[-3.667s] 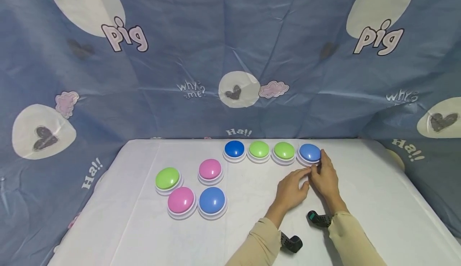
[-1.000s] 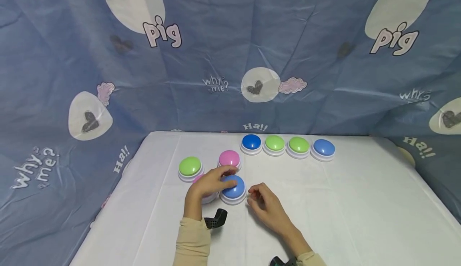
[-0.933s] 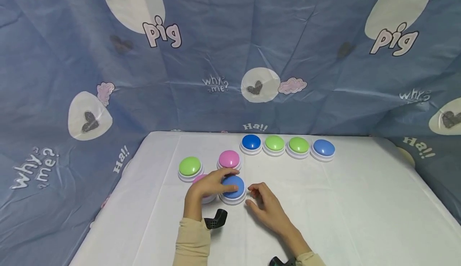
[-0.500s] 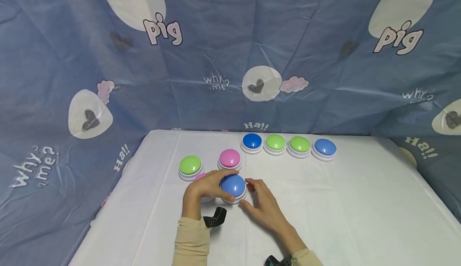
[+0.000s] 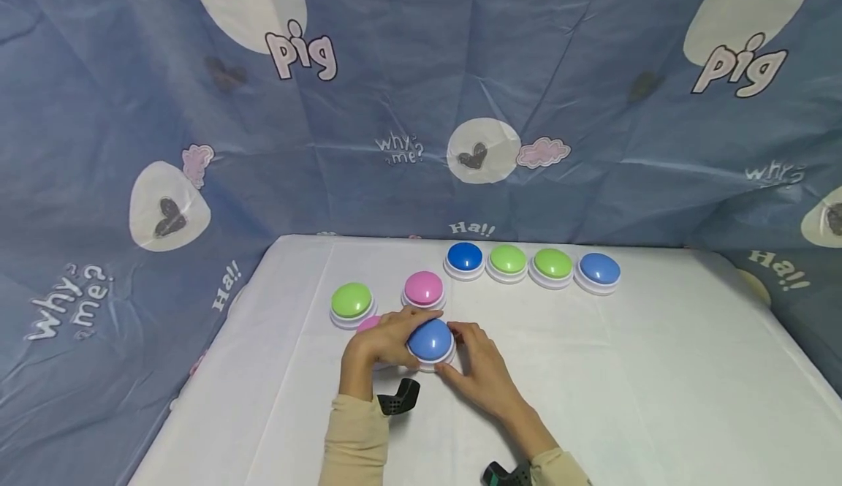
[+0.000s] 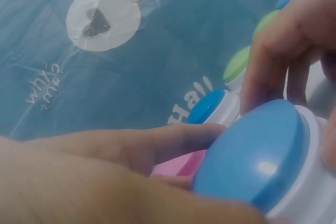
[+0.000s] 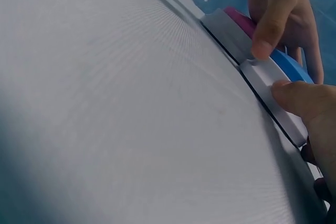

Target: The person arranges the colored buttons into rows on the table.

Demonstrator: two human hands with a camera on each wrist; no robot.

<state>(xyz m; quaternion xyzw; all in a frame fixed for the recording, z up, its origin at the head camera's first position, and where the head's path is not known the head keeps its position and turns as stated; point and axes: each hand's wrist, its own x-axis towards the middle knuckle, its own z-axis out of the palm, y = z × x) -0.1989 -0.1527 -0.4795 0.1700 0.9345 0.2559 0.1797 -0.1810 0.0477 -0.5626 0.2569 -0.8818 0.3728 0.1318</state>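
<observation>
A light-blue push button point(image 5: 430, 340) on a white round base stands on the white table between both hands. My left hand point(image 5: 384, 338) holds its left side, thumb in front and index finger behind. From the right, the thumb and fingers of my right hand point(image 5: 485, 373) grip the base; the right wrist view shows that thumb point(image 7: 299, 98) against the white rim. Under the left hand a pink button point(image 5: 368, 323) is mostly hidden. Another pink button point(image 5: 424, 289) sits just behind, and a green button point(image 5: 351, 300) to the left.
At the back of the white table point(image 5: 658, 369) a row holds a dark-blue button point(image 5: 464, 256), two green buttons point(image 5: 552, 263) and a light-blue button point(image 5: 599, 269). A printed blue cloth point(image 5: 368, 201) hangs behind. Black wrist devices point(image 5: 400, 397) are worn on both arms.
Both hands have come from the right-hand light-blue button in the row to the front one. The left thumb has slid off the dome to its front side; the right hand has closed in on the base.
</observation>
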